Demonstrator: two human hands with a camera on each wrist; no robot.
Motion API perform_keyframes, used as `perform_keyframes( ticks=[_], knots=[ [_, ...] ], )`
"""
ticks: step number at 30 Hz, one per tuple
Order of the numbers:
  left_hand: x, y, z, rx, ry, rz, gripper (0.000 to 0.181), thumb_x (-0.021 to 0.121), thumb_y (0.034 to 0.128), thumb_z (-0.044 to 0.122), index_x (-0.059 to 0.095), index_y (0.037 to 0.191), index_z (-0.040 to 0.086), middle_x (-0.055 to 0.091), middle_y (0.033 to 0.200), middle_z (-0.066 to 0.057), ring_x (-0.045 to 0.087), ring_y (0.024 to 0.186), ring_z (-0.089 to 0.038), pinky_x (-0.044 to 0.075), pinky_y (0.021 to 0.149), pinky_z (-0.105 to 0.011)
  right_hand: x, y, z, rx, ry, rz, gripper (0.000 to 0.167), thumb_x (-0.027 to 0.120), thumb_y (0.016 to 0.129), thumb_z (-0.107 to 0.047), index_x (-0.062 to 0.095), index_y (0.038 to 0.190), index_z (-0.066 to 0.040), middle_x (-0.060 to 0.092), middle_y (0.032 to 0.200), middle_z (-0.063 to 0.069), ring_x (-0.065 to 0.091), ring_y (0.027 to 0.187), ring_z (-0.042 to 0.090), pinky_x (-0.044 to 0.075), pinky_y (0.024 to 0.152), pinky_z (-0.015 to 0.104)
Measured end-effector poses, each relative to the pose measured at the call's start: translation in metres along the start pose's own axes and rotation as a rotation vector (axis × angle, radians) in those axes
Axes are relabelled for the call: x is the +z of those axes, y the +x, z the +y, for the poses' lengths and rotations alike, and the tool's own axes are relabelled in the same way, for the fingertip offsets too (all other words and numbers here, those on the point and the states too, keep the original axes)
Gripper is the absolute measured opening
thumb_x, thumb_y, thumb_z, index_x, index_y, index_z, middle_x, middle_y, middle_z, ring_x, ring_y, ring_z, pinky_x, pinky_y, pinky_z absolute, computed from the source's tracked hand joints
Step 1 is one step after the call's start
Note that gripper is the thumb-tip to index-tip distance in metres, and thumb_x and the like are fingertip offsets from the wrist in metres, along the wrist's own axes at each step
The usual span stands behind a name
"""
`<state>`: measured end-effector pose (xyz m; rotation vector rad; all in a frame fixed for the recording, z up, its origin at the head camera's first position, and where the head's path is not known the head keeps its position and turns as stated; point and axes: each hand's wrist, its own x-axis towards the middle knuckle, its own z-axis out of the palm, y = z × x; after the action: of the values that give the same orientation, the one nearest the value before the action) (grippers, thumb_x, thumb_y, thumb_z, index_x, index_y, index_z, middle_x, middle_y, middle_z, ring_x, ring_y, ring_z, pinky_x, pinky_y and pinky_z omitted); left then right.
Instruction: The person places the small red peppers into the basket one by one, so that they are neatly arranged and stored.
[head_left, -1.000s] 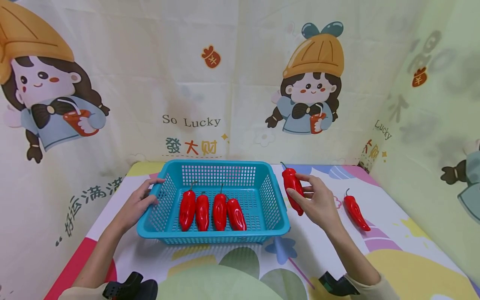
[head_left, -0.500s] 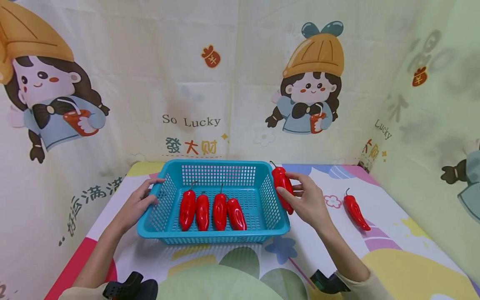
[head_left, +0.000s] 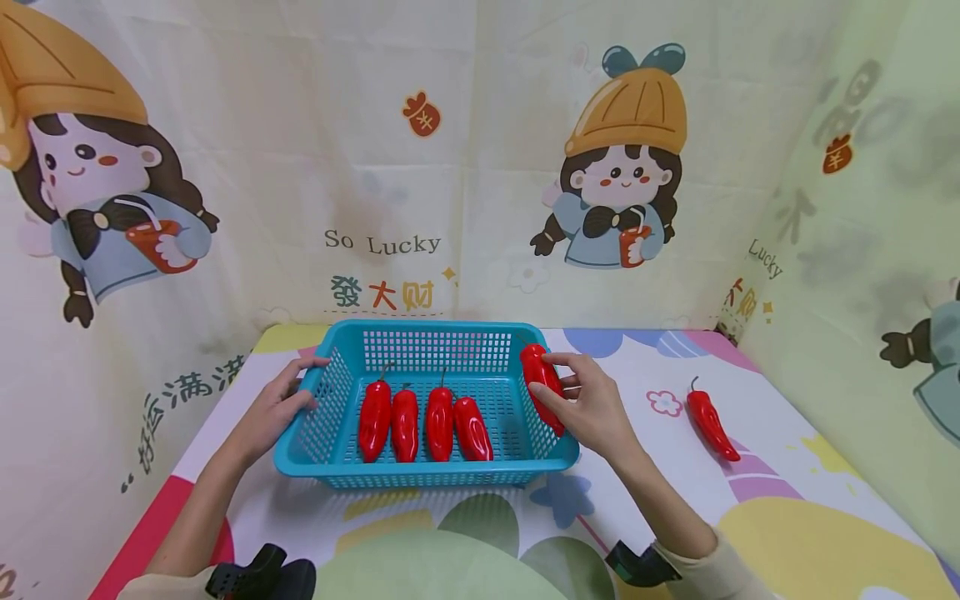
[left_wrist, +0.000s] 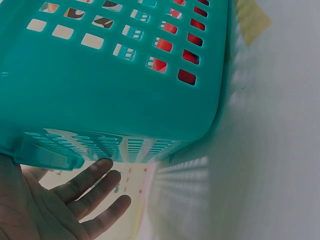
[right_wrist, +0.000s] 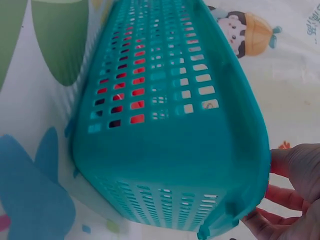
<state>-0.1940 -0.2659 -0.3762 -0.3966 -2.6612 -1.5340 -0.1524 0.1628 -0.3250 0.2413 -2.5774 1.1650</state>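
A turquoise perforated basket [head_left: 426, 469] stands on the table. Inside, several red chili peppers [head_left: 439, 423] lie in a row, stems pointing away from me. On the basket's left rim rests my left hand [head_left: 262, 414]; the left wrist view shows several of its fingers [left_wrist: 90, 182] straight and spread just outside the basket. My right hand [head_left: 592, 408] pinches another red chili pepper [head_left: 536, 367] between thumb and fingers, over the basket's right end. In the right wrist view the basket wall hides most of that pepper, and the right hand [right_wrist: 292, 195] is partly visible beyond the rim.
One more red chili pepper [head_left: 711, 425] lies on the table to the right of the basket. The table [head_left: 645, 500] has a colourful printed cover. Behind it and along both sides hangs a cartoon-printed cloth [head_left: 495, 167].
My right hand has carried its chili pepper leftward, from beside the basket to above its right end. The left hand, the basket and the peppers in it have stayed put.
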Motion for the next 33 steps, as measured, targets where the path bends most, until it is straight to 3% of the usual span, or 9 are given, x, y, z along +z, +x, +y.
perform_keyframes(
  ticks=[7, 33],
  knots=[
    [0.0, 0.001, 0.0, 0.005, 0.007, 0.003, 0.065, 0.055, 0.0926, 0.008, 0.036, 0.155, 0.009, 0.021, 0.164, -0.026, 0.041, 0.133, -0.058, 0.055, 0.092, -0.062, 0.011, -0.001, -0.003, -0.065, -0.031, -0.016, 0.057, 0.085, 0.081, -0.016, 0.064, 0.133, -0.008, 0.062, 0.13, 0.016, 0.07, 0.097, 0.032, 0.063, 0.072, 0.043],
    [0.0, 0.001, -0.002, 0.001, 0.003, -0.003, 0.066, 0.056, 0.093, 0.008, 0.035, 0.156, 0.009, 0.021, 0.164, -0.026, 0.04, 0.133, -0.057, 0.055, 0.091, -0.061, 0.033, 0.004, -0.01, -0.126, -0.167, -0.098, 0.047, 0.085, 0.083, -0.018, 0.069, 0.126, -0.006, 0.066, 0.121, 0.015, 0.066, 0.088, 0.022, 0.062, 0.064, 0.032]
  ],
)
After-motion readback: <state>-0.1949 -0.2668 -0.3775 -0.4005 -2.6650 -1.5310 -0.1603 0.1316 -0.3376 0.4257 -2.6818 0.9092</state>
